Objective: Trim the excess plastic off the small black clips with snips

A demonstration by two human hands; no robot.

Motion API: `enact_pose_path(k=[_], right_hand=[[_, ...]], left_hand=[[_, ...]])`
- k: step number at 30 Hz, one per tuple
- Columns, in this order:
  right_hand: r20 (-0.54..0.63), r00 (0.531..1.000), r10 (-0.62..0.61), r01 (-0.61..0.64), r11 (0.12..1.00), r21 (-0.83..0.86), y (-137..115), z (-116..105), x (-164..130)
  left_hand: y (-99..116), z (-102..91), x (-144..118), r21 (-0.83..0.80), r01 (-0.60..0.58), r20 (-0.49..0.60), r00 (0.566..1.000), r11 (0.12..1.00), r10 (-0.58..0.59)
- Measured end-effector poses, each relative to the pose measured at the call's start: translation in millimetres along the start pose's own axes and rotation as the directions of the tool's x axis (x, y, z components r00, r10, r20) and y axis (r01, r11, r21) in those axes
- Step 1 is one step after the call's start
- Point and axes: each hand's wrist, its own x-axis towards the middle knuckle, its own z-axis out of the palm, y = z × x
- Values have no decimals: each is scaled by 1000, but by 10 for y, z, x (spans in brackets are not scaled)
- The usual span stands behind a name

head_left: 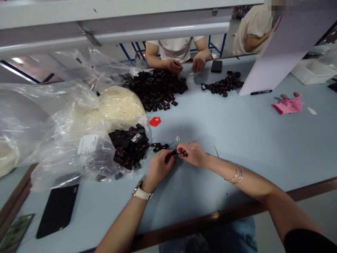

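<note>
My left hand (161, 164) is closed around a small black plastic part (173, 152), low over the blue-grey tabletop. The fingers of my right hand (193, 154) are pinched together at the part's right end; whatever they hold is too small to make out. Just beyond my hands lies a little cluster of white pieces (178, 138). A few loose black parts (159, 147) rest beside my left hand, next to a plastic bag holding a heap of black parts (130, 146) with red marks.
Clear plastic bags (60, 140) with pale yellow strips (122, 105) fill the left side. A red piece (155, 121), a black phone-like slab (58, 211), a pink glove (288, 104) and a marker (261, 92) lie about. Opposite, a co-worker's hands (173, 66) work by black heaps (158, 86).
</note>
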Motion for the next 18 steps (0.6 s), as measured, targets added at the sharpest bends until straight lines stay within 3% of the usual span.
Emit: enact_pose_path(k=[11, 18], right_hand=[[-40, 999, -25, 24, 999, -23, 18, 2, -18], [-44, 992, -122, 113, 980, -162, -22, 26, -34]], left_hand=[[25, -14, 10, -12, 33, 19, 999, 999, -33], [20, 3, -5, -12, 12, 17, 1000, 1000, -12]])
